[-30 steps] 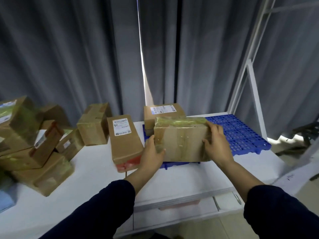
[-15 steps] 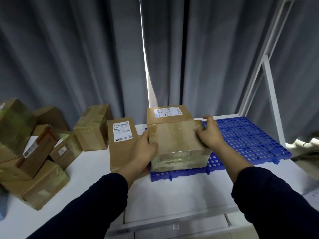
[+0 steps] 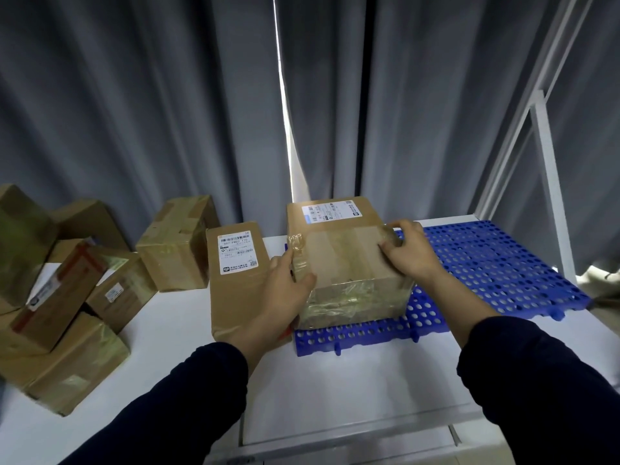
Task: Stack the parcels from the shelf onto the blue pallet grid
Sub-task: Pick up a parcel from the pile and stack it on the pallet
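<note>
As left hand (image 3: 281, 298) and right hand (image 3: 412, 255) grip it, parcel (image 3: 342, 260) has settled onto grid (image 3: 489, 263).

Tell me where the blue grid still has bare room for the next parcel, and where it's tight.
Free: the right part of the blue grid, from the taped parcel across to the white post, and the white tabletop in front. Tight: its left corner, where the taped parcel, the labelled parcel behind it and the tall parcel crowd together.
</note>
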